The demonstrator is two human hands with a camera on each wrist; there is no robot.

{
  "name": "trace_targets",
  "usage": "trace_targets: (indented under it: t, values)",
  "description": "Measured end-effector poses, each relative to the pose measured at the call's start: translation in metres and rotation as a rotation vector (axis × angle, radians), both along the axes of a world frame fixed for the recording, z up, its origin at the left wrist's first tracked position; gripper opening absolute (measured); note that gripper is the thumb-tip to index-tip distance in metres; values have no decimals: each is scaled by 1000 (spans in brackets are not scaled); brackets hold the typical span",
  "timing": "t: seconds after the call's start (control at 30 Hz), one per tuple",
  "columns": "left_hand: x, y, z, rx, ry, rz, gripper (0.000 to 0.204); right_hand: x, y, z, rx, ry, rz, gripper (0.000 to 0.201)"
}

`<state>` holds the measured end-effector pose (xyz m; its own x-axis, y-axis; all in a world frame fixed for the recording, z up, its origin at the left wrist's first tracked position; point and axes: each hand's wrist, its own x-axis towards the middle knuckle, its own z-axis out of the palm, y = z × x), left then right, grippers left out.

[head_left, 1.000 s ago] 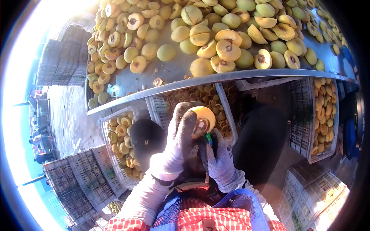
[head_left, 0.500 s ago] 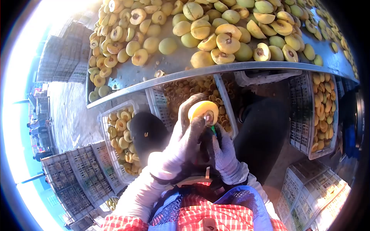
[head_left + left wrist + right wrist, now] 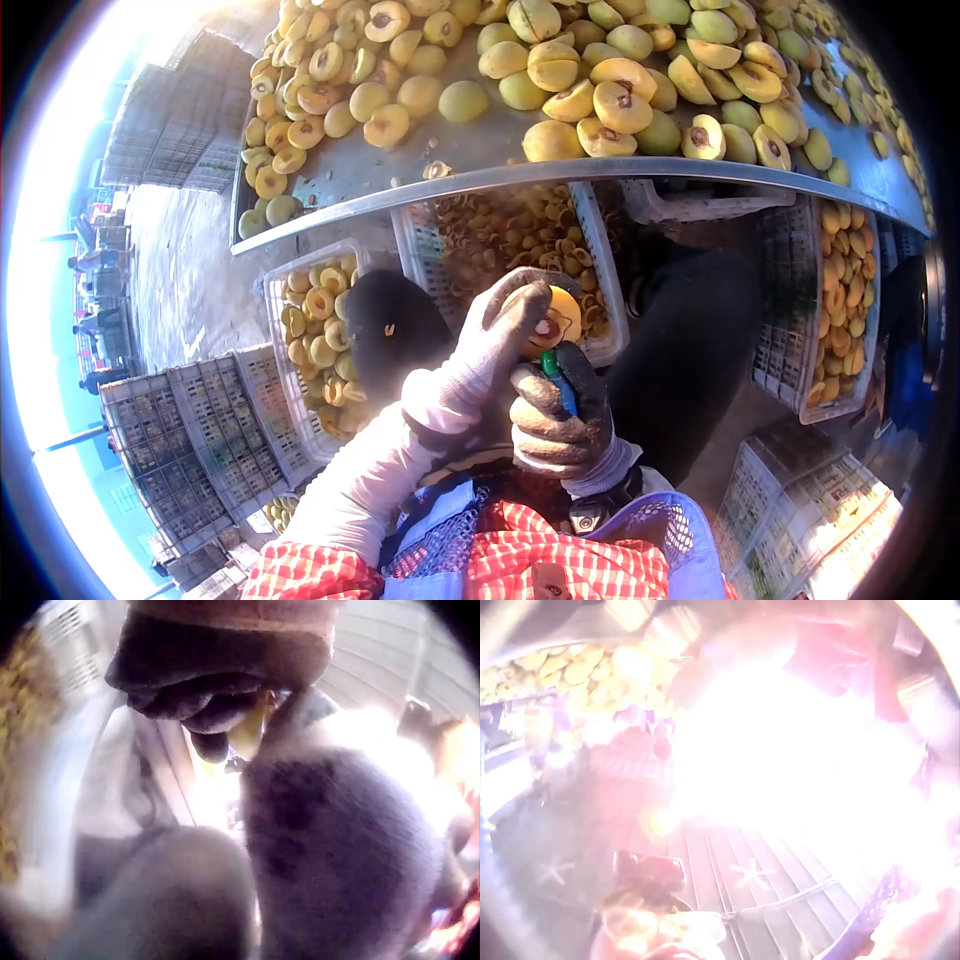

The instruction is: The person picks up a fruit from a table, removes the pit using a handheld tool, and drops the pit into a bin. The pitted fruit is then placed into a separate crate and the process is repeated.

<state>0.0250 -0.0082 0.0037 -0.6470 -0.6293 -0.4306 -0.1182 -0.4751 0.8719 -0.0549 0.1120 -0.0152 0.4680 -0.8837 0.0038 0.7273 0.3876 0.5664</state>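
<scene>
In the head view my left hand [image 3: 505,315], in a pale glove with darkened fingers, holds a halved yellow peach [image 3: 567,318]. Its cut face, with the pit in the middle, is turned toward me. My right hand [image 3: 565,425], gloved too, is curled round the green and blue handle of a small tool [image 3: 559,380]. The handle's green end is right at the peach's lower edge, and the tool's working tip is hidden. Dark gloved fingers [image 3: 217,697] close over a yellow piece in the left wrist view. Glare washes out most of the right wrist view.
A metal table [image 3: 480,185] heaped with halved peaches [image 3: 622,105] spans the front. Below it stand a crate [image 3: 592,255] of small brownish pieces and crates of peach halves at left [image 3: 272,300] and right [image 3: 775,370]. Stacked crates [image 3: 200,450] stand further left.
My right hand has turned, so its curled fingers and more of the tool's handle show. Both hands and the peach sit slightly further right in the head view.
</scene>
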Motion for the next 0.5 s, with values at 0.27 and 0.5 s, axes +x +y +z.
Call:
trace_targets:
  t: [0.27, 0.5]
  values:
    - [48, -2, -26, -533, -169, 37, 25, 18, -4, -24, -43, 256, 228, 42]
    - [45, 29, -18, 270, 95, 384, 36, 38, -7, 1, -12, -48, 126, 44]
